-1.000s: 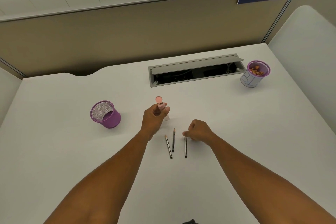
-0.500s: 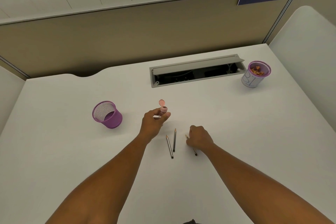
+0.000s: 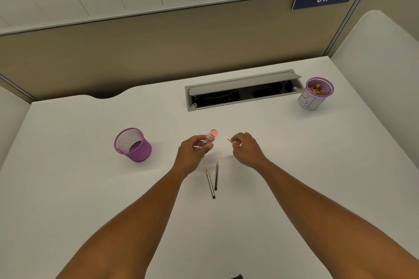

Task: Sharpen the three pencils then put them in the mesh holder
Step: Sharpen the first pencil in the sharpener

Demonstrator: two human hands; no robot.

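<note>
Left hand grips pink sharpener, right hand a pencil (two pencils lie below)

On the tabletop, the mesh holder stands to the left, and a second cup sits far right, just beside the cable tray at the back. Two pencils lie side by side at the centre, nearer the person than both hands, between the forearms.
</note>
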